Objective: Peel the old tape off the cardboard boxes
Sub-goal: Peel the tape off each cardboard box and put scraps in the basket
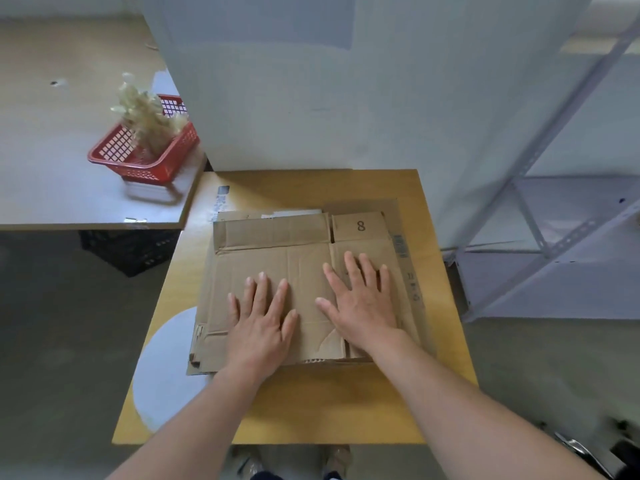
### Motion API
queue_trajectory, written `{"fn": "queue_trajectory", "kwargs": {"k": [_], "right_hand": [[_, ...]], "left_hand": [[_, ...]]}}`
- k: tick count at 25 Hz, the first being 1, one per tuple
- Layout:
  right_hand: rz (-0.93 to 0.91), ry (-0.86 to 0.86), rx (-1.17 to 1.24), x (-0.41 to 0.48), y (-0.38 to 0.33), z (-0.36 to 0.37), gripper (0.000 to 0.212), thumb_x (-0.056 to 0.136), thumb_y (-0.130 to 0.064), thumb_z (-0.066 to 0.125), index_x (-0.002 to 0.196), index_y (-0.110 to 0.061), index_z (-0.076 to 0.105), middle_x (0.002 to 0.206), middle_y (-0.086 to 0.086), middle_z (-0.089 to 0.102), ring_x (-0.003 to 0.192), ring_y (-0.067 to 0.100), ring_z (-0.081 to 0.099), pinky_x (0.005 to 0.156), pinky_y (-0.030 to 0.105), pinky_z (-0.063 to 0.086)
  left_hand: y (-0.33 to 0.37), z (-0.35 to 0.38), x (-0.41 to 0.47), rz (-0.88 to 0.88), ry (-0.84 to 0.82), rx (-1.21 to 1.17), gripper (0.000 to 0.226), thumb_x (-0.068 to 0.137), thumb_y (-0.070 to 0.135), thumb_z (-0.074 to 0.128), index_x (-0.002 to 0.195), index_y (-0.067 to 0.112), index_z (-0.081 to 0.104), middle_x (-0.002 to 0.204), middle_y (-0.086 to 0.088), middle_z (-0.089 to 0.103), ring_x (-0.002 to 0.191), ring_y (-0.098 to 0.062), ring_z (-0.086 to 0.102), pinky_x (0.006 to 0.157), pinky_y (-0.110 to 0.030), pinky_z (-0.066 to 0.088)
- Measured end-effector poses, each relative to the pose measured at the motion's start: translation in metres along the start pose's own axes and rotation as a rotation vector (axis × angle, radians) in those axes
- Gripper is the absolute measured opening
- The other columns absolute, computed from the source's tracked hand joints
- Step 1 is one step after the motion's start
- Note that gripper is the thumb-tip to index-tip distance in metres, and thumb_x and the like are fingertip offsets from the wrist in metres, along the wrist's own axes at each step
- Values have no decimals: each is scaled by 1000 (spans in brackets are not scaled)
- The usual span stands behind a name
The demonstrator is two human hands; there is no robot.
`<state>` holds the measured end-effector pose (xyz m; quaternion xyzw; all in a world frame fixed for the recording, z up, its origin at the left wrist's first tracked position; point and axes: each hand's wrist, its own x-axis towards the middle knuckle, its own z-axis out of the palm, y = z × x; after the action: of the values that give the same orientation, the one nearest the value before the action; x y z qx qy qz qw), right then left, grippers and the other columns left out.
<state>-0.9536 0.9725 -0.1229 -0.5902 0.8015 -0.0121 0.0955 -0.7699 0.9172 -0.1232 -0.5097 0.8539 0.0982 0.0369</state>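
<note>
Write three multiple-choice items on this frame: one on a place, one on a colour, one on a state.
1. Where does the basket stand?
A on a chair; B on the grey table, left of the cardboard; C hung from a hook.
2. What colour is the basket?
A blue; B green; C red.
3. How do the left hand and right hand lie?
A both flat on the cardboard; B both curled into fists; C both lifted off it.

1 B: it sits on the grey table by the wall.
2 C: its mesh walls are red.
3 A: straight, spread fingers rest on the top sheet.
</note>
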Motion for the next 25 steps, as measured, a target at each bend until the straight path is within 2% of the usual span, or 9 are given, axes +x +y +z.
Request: {"fn": "queue_trajectory", "kwargs": {"k": [5,8,11,14,16,18,20,22,25], "right_hand": [[10,25,-52,-1,3,15,69,84,-72,-3,145,-42,-14,158,2,-17,142,23,-26,107,51,-26],[14,34,-53,0,2,15,69,84,-72,-1,145,-42,-13,158,2,-15,142,23,-25,108,52,-24],[10,7,-44,1,0,11,70,83,-70,5,147,-42,-2,160,2,-8,144,25,-18,110,52,-21],[65,-2,-16,8,-8,-6,67,83,-68,23,144,-41,18,158,4,10,145,27,-1,113,55,-6],[121,-21,-5,17,-15,-22,64,81,-66,38,138,-37,31,153,7,22,142,30,13,114,56,5],[180,-37,-36,24,-29,-42,67,80,-62,50,137,-30,36,150,11,25,139,33,21,114,56,8],[184,-1,-116,28,-52,-59,67,82,-52,56,139,-24,35,153,12,18,138,34,23,114,54,8],[115,69,-140,26,-86,-70,61,86,-45,54,139,-20,36,153,12,18,135,33,28,114,51,9],[-39,145,-111,21,-151,-78,47,89,-39,47,132,-18,45,140,9,39,124,27,43,109,44,21]], "left_hand": [[-1,13,-2,-27,-30,55,58,81,65,-24,132,43,-38,143,7,-43,132,-15,-44,106,-39,-33],[0,16,0,-32,-22,70,57,80,62,-24,131,42,-41,141,6,-48,131,-15,-46,107,-42,-31],[1,15,-1,-22,-35,70,57,84,61,-17,134,41,-37,151,3,-37,132,-15,-44,107,-43,-30],[-2,1,4,-6,-48,17,64,91,64,6,149,43,-12,160,3,-15,143,-16,-25,112,-43,-18],[-8,-17,11,46,-48,-38,60,91,66,26,146,44,15,159,4,8,145,-20,2,113,-44,3],[-18,-36,17,92,-52,-143,57,90,62,39,142,40,31,152,3,25,138,-22,24,110,-42,20],[-35,-55,17,100,-24,-341,56,92,53,47,144,33,35,148,3,32,132,-19,35,108,-34,30],[-61,-71,10,113,110,-435,55,93,45,52,143,27,38,145,3,37,130,-17,39,105,-29,31],[-116,-87,-10,85,272,-447,51,93,41,54,141,24,43,136,4,48,122,-14,45,98,-24,34]]}}
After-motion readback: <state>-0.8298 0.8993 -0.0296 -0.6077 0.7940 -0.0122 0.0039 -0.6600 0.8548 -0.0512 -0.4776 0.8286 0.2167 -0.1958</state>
